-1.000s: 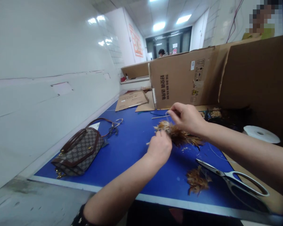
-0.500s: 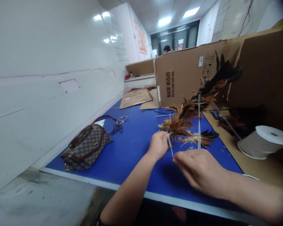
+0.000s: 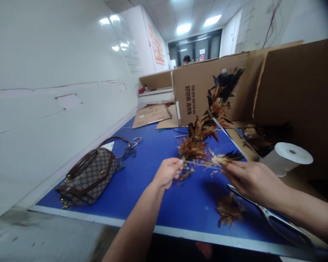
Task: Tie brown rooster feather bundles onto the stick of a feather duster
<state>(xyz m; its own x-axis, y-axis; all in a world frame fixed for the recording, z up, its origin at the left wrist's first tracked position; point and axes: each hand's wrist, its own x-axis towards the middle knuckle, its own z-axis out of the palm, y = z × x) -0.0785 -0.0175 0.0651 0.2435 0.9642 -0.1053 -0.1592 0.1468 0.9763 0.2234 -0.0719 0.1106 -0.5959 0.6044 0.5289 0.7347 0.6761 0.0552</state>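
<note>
My left hand (image 3: 168,174) is closed in a pinch on the near end of a long feather bundle (image 3: 198,140), brown and orange below with dark feathers at its top. The bundle slants up and away to the right. My right hand (image 3: 251,180) pinches a thin translucent strip (image 3: 203,165), drawn nearly level from the bundle's near end. Behind the right fingertips lies a loose tuft with pale fluff (image 3: 218,159) and dark tips. Scissors (image 3: 269,214) lie partly under the right forearm, beside a small brown feather tuft (image 3: 229,209).
A white spool (image 3: 293,153) stands at the right, near more feathers (image 3: 253,134). A patterned handbag (image 3: 90,178) lies on the blue tabletop (image 3: 142,196) at the left. Cardboard (image 3: 199,94) walls the far and right sides; flat cardboard pieces (image 3: 153,114) lie farther back.
My right hand has moved right, drawing the strip from steep to nearly level. My left hand stays on the bundle's end. The scissors and small tuft now show; the view has shifted slightly.
</note>
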